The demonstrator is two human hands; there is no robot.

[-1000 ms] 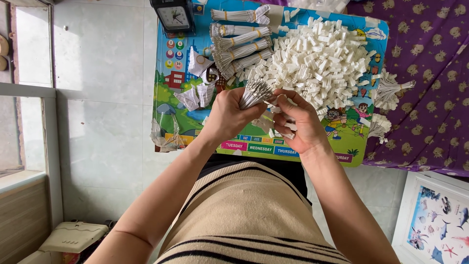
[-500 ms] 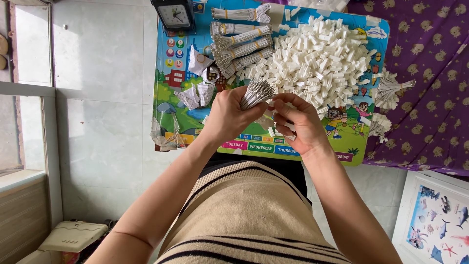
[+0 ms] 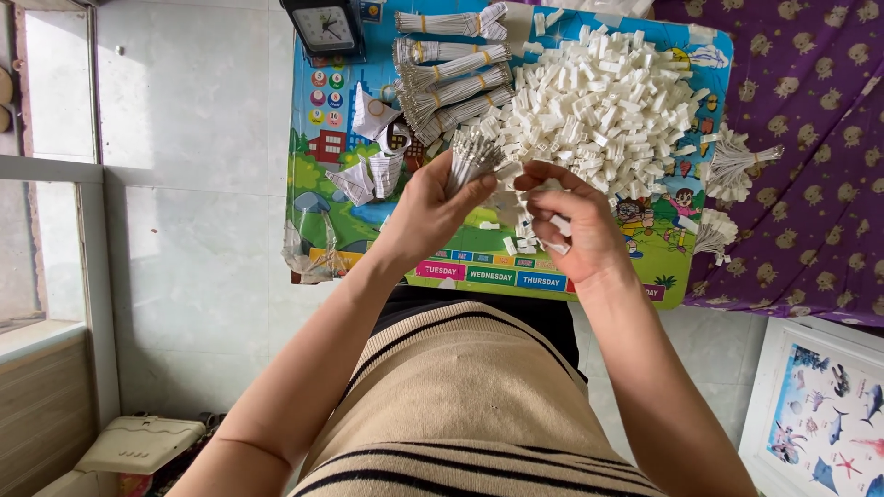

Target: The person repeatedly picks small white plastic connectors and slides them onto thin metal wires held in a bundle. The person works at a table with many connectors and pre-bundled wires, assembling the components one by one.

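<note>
Item: our left hand [image 3: 425, 207], fingers closed round a bundle of thin white wires [image 3: 470, 155] whose ends fan upward above the thumb. Item: our right hand [image 3: 573, 225], just beside the left, fingertips pinched together on a small white plastic piece [image 3: 558, 223] close to the bundle's base. Both forearms reach forward from the body, palms turned toward each other above the colourful play table [image 3: 322, 216]. Beyond the hands, a heap of white plastic pieces [image 3: 608, 101]; to its left, tied wire bundles [image 3: 451, 69]; a black clock [image 3: 324, 28] at the table's far corner.
</note>
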